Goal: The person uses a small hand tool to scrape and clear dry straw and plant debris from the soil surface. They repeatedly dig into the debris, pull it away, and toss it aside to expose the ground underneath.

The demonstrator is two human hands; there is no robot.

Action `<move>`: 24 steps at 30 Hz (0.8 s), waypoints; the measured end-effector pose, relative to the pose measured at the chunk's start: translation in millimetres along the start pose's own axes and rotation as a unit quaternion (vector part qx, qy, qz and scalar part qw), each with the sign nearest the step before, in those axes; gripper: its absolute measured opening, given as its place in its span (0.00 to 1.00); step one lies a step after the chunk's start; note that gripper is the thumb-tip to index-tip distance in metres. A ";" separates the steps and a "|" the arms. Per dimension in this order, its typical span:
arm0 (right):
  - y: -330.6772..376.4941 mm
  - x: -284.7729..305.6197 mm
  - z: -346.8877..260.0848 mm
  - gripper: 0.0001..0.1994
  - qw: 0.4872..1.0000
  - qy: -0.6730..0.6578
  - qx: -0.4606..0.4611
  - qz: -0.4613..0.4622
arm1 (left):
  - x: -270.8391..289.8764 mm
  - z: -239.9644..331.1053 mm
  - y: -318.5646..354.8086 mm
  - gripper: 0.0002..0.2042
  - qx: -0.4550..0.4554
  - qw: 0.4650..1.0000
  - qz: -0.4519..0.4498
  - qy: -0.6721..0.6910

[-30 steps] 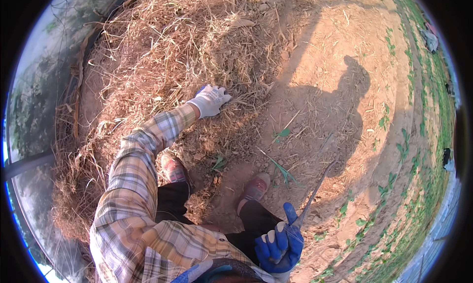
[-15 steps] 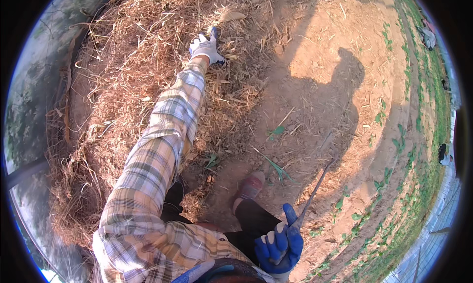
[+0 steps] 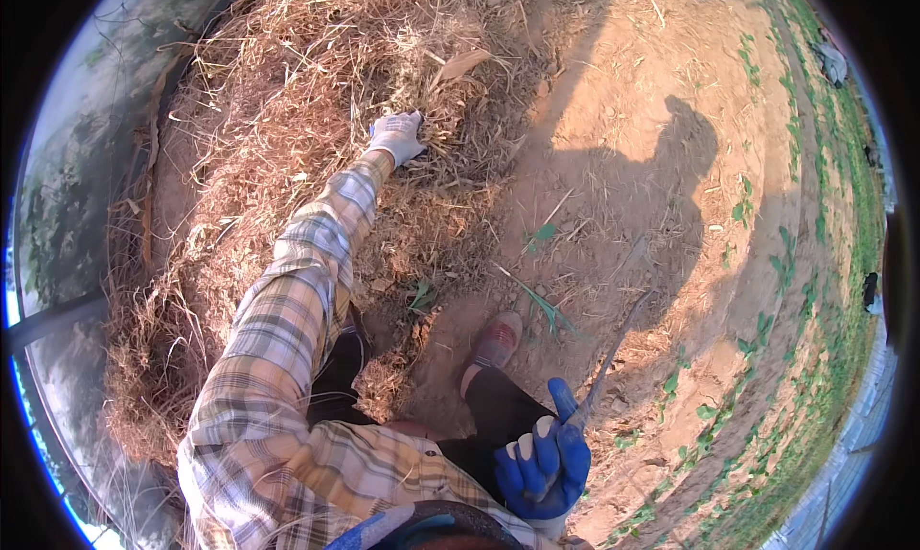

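My left hand (image 3: 397, 136), in a white glove with blue on the fingers, is on a heap of dry straw and stalks (image 3: 316, 90). Its fingers curl down into the straw and are partly hidden by it. Near my body, my right hand (image 3: 543, 466) wears a blue glove with pale fingertips. Its fingers are folded around the near end of a long, thin, slightly curved grey stick-like tool (image 3: 606, 366). The thumb lies along it, and the far end points up and away over the soil; its exact kind is not clear.
My shoes (image 3: 497, 340) stand on bare soil beside the heap. Uprooted green leaves (image 3: 544, 310) lie just ahead. Rows of small green plants (image 3: 757, 344) run along the right. A grey sheet (image 3: 81, 186) borders the heap on the left. My shadow (image 3: 661, 186) falls ahead.
My left hand has drawn back toward me, and its spread fingers have curled into the straw. My right hand has barely moved and keeps its hold.
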State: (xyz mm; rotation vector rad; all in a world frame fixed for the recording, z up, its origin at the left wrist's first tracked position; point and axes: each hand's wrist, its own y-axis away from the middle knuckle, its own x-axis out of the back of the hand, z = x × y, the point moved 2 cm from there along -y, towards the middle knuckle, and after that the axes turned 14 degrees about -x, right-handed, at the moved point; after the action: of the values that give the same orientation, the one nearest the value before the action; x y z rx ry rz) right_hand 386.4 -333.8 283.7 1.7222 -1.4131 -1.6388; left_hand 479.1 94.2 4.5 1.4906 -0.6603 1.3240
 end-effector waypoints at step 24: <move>21.3 32.7 14.5 0.22 0.926 -0.106 -0.055 -0.359 | 3.4 -334.7 533.4 0.32 0.447 0.815 0.367 0.031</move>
State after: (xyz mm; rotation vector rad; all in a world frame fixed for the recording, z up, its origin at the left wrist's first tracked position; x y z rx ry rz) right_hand 359.0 -364.9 280.2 2.1987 -0.7578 -2.2744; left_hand -124.0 209.7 144.2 1.9872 -0.6176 2.5160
